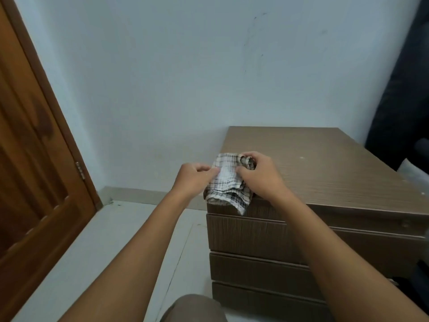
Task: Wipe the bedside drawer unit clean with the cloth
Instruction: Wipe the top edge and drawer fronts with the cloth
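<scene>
The brown wood-grain bedside drawer unit (325, 168) stands against the pale wall, with three drawer fronts facing me. A checked white and dark cloth (226, 182), folded, is held over the unit's front left corner, its lower edge hanging over the top drawer. My left hand (192, 180) pinches the cloth's left edge. My right hand (260, 175) grips its right side, with the fingers curled round a bunched corner.
A brown wooden door (34, 159) stands open at the left. Light floor tiles (130, 240) lie between door and unit. A dark object (404, 89) fills the right edge beside the unit. My knee (195, 307) shows at the bottom.
</scene>
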A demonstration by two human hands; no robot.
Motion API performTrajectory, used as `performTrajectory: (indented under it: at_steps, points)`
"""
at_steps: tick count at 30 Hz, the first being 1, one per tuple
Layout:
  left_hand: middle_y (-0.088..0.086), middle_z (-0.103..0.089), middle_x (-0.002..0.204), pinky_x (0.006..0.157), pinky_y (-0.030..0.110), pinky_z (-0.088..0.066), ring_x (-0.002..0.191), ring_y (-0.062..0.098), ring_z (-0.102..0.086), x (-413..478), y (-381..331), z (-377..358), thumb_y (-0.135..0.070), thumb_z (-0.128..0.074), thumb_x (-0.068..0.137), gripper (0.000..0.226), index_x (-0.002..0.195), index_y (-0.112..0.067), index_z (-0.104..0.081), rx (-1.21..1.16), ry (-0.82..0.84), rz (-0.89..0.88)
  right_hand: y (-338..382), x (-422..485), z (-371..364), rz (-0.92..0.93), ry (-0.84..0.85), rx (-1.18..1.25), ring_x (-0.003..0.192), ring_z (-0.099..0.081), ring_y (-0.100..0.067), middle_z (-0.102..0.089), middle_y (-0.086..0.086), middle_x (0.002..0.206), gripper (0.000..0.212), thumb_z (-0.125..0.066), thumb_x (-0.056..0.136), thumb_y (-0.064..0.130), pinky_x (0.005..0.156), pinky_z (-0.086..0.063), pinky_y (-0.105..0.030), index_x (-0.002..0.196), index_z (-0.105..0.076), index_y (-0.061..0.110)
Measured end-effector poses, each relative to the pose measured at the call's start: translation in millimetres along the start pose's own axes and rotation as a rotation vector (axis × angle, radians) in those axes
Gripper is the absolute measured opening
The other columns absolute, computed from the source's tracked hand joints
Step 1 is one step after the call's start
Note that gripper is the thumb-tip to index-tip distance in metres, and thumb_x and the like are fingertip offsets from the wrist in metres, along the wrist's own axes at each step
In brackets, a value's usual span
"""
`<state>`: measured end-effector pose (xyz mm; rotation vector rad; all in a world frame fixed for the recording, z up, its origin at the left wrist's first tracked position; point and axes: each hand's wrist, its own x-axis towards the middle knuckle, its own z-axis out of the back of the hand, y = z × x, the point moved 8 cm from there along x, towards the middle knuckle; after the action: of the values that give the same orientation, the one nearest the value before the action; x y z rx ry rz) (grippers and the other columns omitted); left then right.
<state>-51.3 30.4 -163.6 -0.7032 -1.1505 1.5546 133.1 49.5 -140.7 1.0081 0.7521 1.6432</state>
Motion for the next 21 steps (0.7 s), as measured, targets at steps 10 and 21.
performTrajectory:
  at_steps: [10, 21]
  points:
    - [-0.005, -0.067, 0.093, 0.057, 0.015, -0.044, 0.081, 0.005, -0.061, -19, 6, 12, -0.041, -0.067, 0.087, 0.013, 0.093, -0.029, -0.069, 0.104, -0.042, -0.193, -2, -45, 6, 0.225, 0.092, -0.353, 0.116, -0.046, -0.002, -0.051, 0.016, 0.130, 0.057, -0.055, 0.080, 0.068, 0.093, -0.043, -0.030, 0.130, -0.050, 0.042]
    - [-0.014, -0.059, 0.094, 0.066, 0.021, -0.043, 0.091, 0.010, -0.059, -21, 5, -3, -0.035, -0.066, 0.089, 0.016, 0.103, -0.030, -0.070, 0.234, -0.034, -0.235, -15, -28, -7, 0.206, 0.113, -0.435, 0.120, -0.052, -0.011, -0.057, 0.014, 0.131, 0.028, -0.054, 0.095, 0.030, 0.097, -0.045, -0.035, 0.121, -0.063, 0.033]
